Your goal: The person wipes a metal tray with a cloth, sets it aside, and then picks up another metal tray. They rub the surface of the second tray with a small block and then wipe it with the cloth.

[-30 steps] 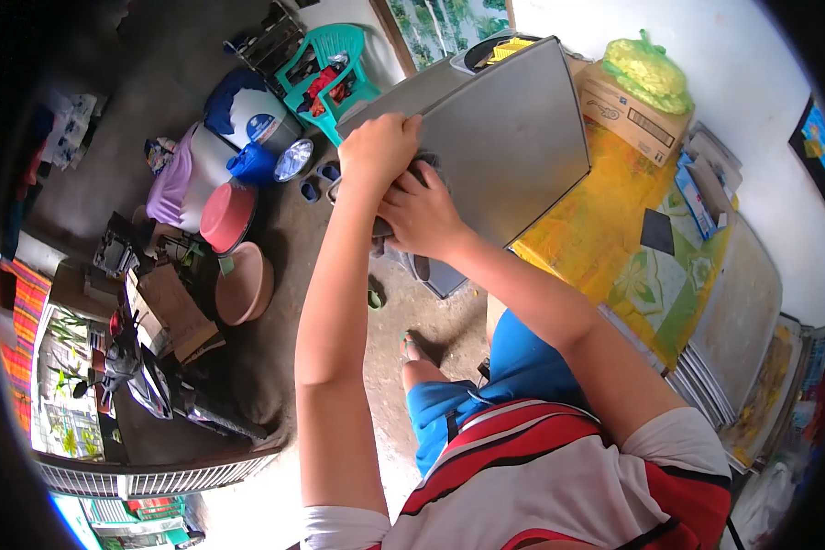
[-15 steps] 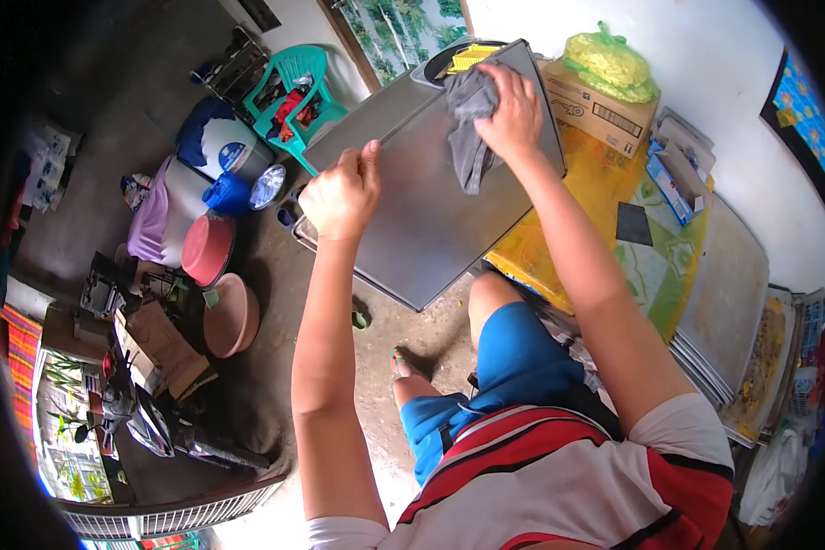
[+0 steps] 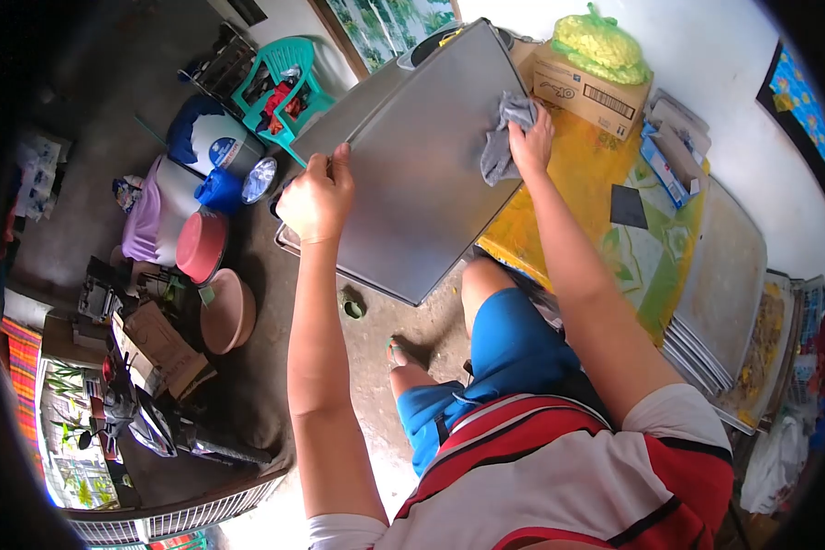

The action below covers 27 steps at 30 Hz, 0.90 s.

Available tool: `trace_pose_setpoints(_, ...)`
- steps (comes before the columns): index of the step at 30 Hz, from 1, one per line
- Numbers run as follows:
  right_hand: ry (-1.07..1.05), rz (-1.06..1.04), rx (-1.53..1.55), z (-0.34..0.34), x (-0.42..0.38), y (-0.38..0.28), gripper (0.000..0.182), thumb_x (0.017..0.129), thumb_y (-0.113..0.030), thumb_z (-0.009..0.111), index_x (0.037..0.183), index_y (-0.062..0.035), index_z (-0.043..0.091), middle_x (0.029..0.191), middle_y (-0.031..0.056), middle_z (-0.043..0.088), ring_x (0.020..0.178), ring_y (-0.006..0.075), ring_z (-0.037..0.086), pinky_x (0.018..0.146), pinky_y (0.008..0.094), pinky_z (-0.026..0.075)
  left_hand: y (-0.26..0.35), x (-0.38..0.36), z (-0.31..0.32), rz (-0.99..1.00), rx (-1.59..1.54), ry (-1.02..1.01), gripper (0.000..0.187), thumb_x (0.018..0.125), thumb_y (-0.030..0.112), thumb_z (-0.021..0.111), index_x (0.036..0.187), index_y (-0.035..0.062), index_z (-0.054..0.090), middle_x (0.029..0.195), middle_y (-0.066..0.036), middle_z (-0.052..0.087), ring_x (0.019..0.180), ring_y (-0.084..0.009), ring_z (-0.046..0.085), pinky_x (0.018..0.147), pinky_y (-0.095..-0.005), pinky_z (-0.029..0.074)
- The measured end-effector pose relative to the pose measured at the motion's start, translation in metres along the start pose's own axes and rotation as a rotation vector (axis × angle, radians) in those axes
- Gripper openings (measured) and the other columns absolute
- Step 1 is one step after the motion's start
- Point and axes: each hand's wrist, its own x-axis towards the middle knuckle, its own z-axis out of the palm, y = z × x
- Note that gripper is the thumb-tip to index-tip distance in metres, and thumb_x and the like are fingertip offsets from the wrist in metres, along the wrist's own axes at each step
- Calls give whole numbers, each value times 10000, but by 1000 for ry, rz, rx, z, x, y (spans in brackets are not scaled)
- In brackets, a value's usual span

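Observation:
A large flat metal baking tray is held up at a slant in front of me. My left hand is closed around its left edge, thumb pointing up. In my right hand is a bunched grey cloth, lying against the tray near its right edge. Part of the cloth hangs down below the fingers. Another flat grey surface shows behind the tray, partly covered by it.
On the right, a table with a yellow cover bears a cardboard box, a yellow bag and a blue box. Stacked trays lie beyond. Basins and a green chair are leftward.
My right hand has moved the cloth down and to the right across the tray, towards its right edge. My left hand keeps its grip, and the tray's face is turned more fully into view.

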Motion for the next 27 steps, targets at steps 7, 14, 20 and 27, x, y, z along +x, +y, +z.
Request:
trace_pose_setpoints(7,-94,356,-60,6,-53,35,645,800,-346,669,1331,-65,434,1302,189,505,1238,386,448,1024,490,381,-7,-5,0,-130,25,-121,481,885,569,558,654,156,641,584,-99,647,548,-337,652,486,-426,496)
trace_pose_setpoints(14,-210,351,-34,4,-146,-12,723,795,-276,708,1383,-59,348,1364,215,424,1248,422,414,1034,521,353,-18,-10,5,-241,65,-224,500,884,601,525,726,158,696,647,-141,674,644,-366,679,570,-457,521)
trace_pose_setpoints(20,-424,133,-47,-27,-250,-54,798,713,-129,767,1366,13,329,1343,238,391,1246,420,375,1065,496,306,-25,-13,11,-289,95,-289,517,885,626,503,772,163,702,689,-161,685,675,-383,682,595,-468,527)
trace_pose_setpoints(27,-758,-24,104,-48,-350,-74,714,641,-41,722,1281,-35,405,1280,225,402,1217,415,373,1058,489,322,-25,-5,4,-341,58,-406,563,897,650,462,837,141,696,807,-156,700,780,-398,677,665,-472,528)
